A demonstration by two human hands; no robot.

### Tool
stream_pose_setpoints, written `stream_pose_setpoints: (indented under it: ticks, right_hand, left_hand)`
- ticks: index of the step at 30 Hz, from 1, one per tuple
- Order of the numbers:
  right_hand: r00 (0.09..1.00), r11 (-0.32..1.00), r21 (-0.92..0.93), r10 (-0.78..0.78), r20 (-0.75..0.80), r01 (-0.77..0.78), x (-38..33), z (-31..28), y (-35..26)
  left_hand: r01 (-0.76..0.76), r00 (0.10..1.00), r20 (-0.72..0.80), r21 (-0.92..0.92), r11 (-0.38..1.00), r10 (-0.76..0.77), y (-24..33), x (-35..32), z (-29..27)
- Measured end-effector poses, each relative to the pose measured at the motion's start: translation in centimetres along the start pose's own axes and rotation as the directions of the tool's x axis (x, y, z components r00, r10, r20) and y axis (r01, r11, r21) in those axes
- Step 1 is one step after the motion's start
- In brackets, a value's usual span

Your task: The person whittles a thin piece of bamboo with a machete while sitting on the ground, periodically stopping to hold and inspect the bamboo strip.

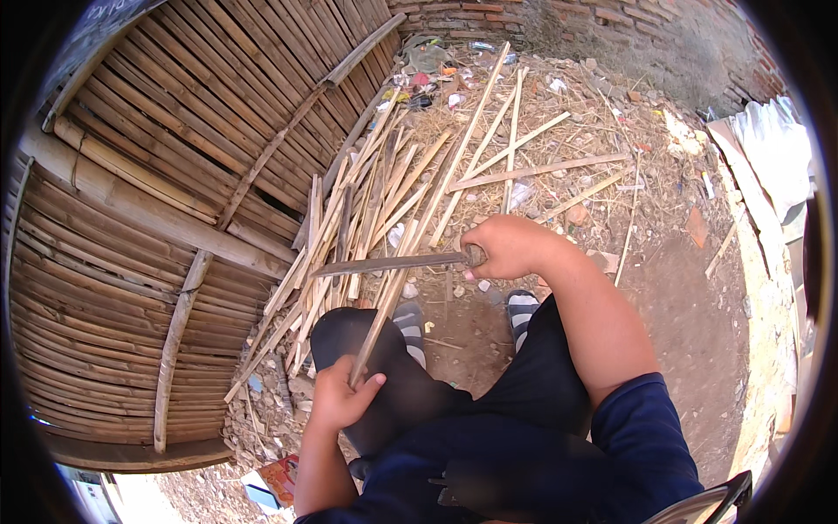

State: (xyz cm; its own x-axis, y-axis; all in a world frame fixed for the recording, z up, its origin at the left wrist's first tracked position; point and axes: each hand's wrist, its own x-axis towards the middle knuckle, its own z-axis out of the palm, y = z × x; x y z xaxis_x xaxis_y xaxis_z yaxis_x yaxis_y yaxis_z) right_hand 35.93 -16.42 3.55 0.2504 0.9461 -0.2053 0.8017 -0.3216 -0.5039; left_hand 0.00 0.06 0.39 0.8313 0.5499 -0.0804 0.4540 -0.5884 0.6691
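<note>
Seated outdoors on littered ground [672, 349], you grip a long-bladed knife [393, 263] in your right hand [511, 248], its fingers wrapped around the handle [474, 254] and its dark blade pointing left across the middle of the scene. Your left hand [340, 400] is clamped on the near end of a pale wooden strip [376, 335], thumb along 1 side, the piece slanting up and away over your left knee [336, 329]. The blade crosses the strip in view just beyond that knee; whether the 2 touch, you cannot tell from this angle. Ahead and to your left, a loose pile of split strips [327, 229] lies at many angles, with several more [541, 169] crossing one another on the dry straw farther out. Your 2 feet, in grey-and-white striped footwear [409, 334], stand apart on the dirt beneath the knife. A slatted wall [183, 113] of brown poles fills your left, a brick wall [646, 22] closes the far side, and a pale sheet [773, 153] hangs at right in bright sun.
</note>
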Motion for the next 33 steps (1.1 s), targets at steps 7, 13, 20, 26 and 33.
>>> stream_pose_setpoints:
  ticks: [7,13,20,26,33]
  right_hand:
    - [0.814,0.905,0.292,0.412,-0.410,-0.311,-0.9,-3.1,7.2]
    - [0.817,0.892,0.361,0.412,-0.404,-0.271,-1.5,-2.6,6.9]
    - [0.999,1.000,0.015,0.011,-0.032,-0.010,-0.9,-0.9,0.2]
    - [0.892,0.941,0.102,0.338,-0.301,-0.322,-0.8,-2.9,4.0]
    - [0.720,0.873,0.293,0.488,-0.494,-0.391,-2.1,-2.7,9.1]
  left_hand:
    - [-0.024,1.000,-0.010,0.009,1.000,0.024,0.0,-0.1,0.0]
    - [-0.025,1.000,-0.010,-0.010,1.000,0.024,-0.3,0.1,0.2]
    - [0.011,0.999,-0.033,-0.084,0.996,-0.014,-1.2,-0.1,0.3]
    - [-0.021,0.999,-0.037,-0.068,0.997,0.018,-0.7,-0.4,0.1]
    - [-0.065,0.998,0.012,0.011,0.998,0.065,0.6,0.1,0.0]
